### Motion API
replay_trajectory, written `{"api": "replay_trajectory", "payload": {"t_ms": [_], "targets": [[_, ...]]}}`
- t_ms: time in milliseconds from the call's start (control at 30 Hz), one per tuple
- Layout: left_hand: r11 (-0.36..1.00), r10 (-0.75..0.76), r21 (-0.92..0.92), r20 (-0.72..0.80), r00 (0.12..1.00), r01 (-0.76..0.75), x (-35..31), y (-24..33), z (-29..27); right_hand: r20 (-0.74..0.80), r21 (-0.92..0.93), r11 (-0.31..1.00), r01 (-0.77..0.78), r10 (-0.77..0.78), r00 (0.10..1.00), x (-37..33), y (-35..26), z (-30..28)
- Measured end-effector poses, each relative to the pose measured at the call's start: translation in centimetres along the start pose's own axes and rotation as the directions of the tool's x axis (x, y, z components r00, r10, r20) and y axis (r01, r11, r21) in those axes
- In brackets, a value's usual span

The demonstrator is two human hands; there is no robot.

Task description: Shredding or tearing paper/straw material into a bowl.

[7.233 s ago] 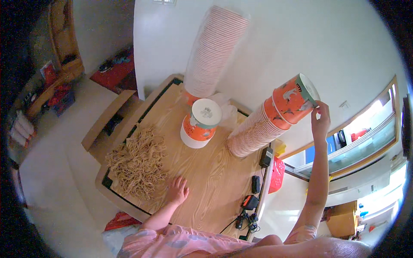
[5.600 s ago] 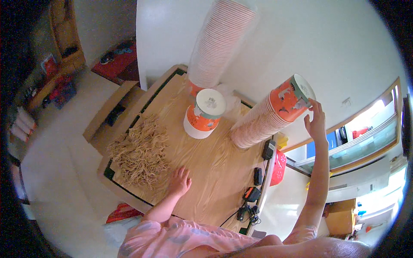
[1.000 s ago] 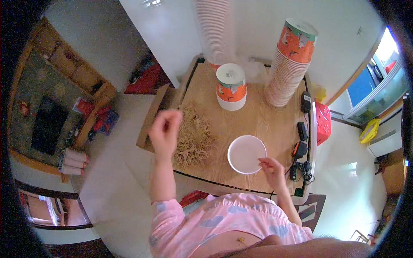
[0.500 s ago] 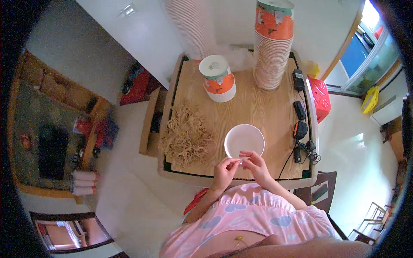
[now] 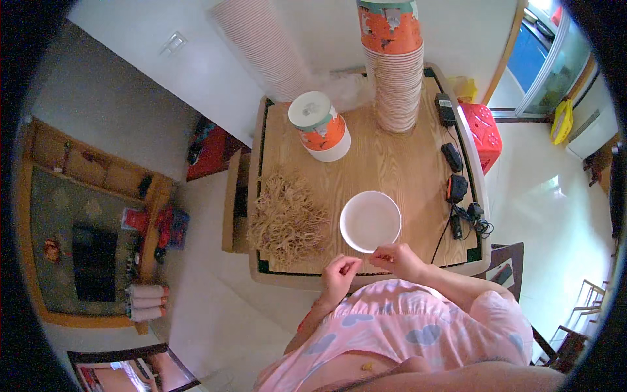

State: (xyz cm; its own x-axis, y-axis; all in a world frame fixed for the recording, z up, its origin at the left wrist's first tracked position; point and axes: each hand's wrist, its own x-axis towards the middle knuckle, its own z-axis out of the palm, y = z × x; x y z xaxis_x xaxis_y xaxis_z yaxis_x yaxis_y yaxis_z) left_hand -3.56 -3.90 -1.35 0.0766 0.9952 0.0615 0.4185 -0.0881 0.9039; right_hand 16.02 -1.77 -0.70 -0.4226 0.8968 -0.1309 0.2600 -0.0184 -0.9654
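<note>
White bowl point(image 5: 370, 222): set mouth up on the wooden table point(image 5: 366, 173), near its front edge, right of the tan strands point(image 5: 287, 222); no contents seen.
Bowl handling: judged light, thin-walled, fairly stiff, slightly slick; likely dented if squeezed hard; best held by the rim or with fingers spread round the wall.
Right hand point(image 5: 398, 260): placed at the bowl's near rim, fingers bent, thumb brought to fingertips; rim contact, or anything pinched, cannot be told.
Left hand point(image 5: 338, 273): held over the table's front edge, apart from the bowl, fingers curled in a small pinch; anything held cannot be told.
Forearms: angled inward, hands nearly brought together.
Short stack point(image 5: 326, 140): stood upside down behind the strands.
Tall stack point(image 5: 397, 85): stood at the back, orange tub on top.
Black adapters point(image 5: 451, 157): laid along the right side.
</note>
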Motion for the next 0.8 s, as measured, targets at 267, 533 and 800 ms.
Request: {"api": "replay_trajectory", "payload": {"t_ms": [267, 533, 800], "targets": [[0.988, -0.068, -0.125, 0.208, 0.976, 0.095, -0.8, 1.7, -2.5, 0.103, -0.135, 0.987, 0.093, -0.08, 0.991, -0.5, -3.3, -1.5], [0.778, -0.21, -0.513, 0.331, 0.92, 0.363, 1.4, -0.1, 1.2, 0.011, -0.175, 0.972, 0.157, -0.158, 0.987, 2.6, -0.5, -0.8], [0.895, -0.273, -0.322, 0.151, 0.95, 0.309, 2.3, -2.2, 2.5, -0.004, -0.217, 0.956, 0.198, -0.204, 0.979, 2.9, 0.1, -1.8]]}}
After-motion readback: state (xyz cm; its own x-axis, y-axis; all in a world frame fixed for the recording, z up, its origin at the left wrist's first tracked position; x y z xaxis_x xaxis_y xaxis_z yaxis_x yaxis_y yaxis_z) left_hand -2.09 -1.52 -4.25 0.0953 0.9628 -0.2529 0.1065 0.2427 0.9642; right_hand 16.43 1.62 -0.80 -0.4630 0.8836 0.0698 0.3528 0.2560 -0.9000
